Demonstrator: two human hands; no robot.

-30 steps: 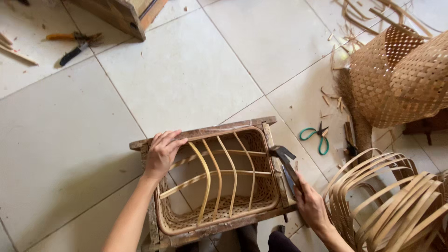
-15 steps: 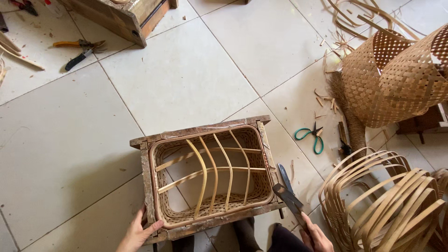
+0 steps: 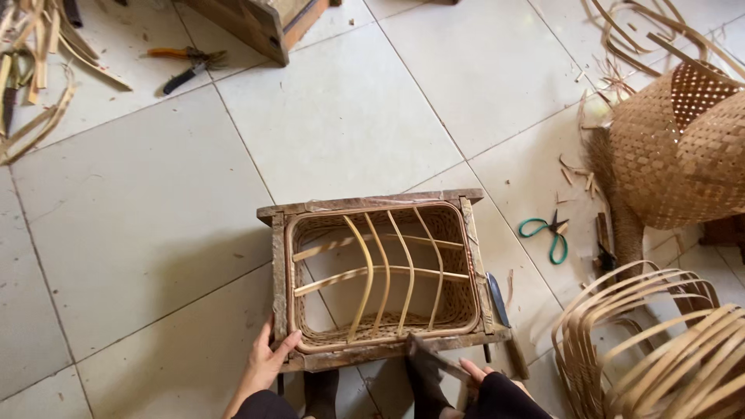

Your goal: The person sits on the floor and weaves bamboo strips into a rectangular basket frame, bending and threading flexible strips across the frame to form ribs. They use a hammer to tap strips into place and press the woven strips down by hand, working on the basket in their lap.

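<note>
— Both hands have dropped to the near edge since a second ago: the left hand (image 3: 266, 365), which had gripped the far left corner of the wooden frame (image 3: 372, 203), now rests at the near left corner, fingers together and curled against the wood.

— And the right one?

— It has come in to the near rail, so the work seems to have shifted to that side of the half-woven basket (image 3: 380, 279) seated in the frame on the tiled floor. The right hand (image 3: 471, 370) is mostly cut off at the bottom; a dark blade (image 3: 428, 355) seems to lie in it, but I cannot tell how its fingers sit.

— Anything else unclear?

— Green-handled scissors (image 3: 548, 233) lie well apart to the right.
</note>
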